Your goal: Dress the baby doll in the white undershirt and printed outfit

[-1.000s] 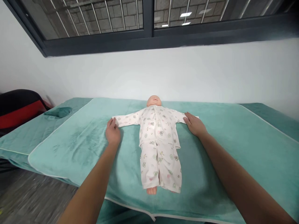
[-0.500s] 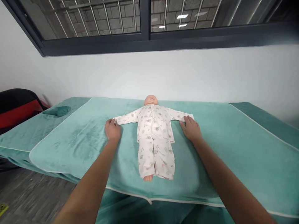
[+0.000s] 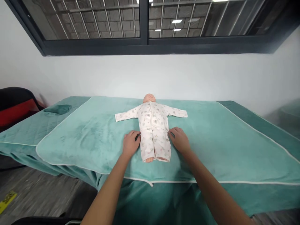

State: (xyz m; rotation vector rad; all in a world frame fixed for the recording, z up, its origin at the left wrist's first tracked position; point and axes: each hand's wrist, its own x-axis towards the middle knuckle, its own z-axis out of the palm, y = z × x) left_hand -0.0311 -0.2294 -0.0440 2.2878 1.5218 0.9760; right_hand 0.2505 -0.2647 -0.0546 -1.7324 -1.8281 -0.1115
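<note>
A baby doll (image 3: 149, 98) lies on its back on the green bed cover, its head toward the wall. It wears a white patterned long-sleeved top (image 3: 152, 114) with both sleeves spread out sideways, and matching trousers (image 3: 161, 143). At the doll's waist, my left hand (image 3: 132, 142) pinches the edge of the clothing on the left side. On the other side my right hand (image 3: 180, 139) pinches the clothing's edge at the same height, pulling a bit of cloth outward. One foot of the doll shows below a trouser leg.
The green bed cover (image 3: 93, 137) with white piping spreads out around the doll. A white wall (image 3: 150, 75) and dark-framed window (image 3: 93, 50) stand behind. A black and red object (image 3: 18, 111) sits at the far left, and a yellow floor marking (image 3: 8, 200) lies below.
Both my hands have left the sleeve cuffs and moved inward and down to the sides of the doll's waist, where they now grip the clothing. The camera view has shifted slightly.
</note>
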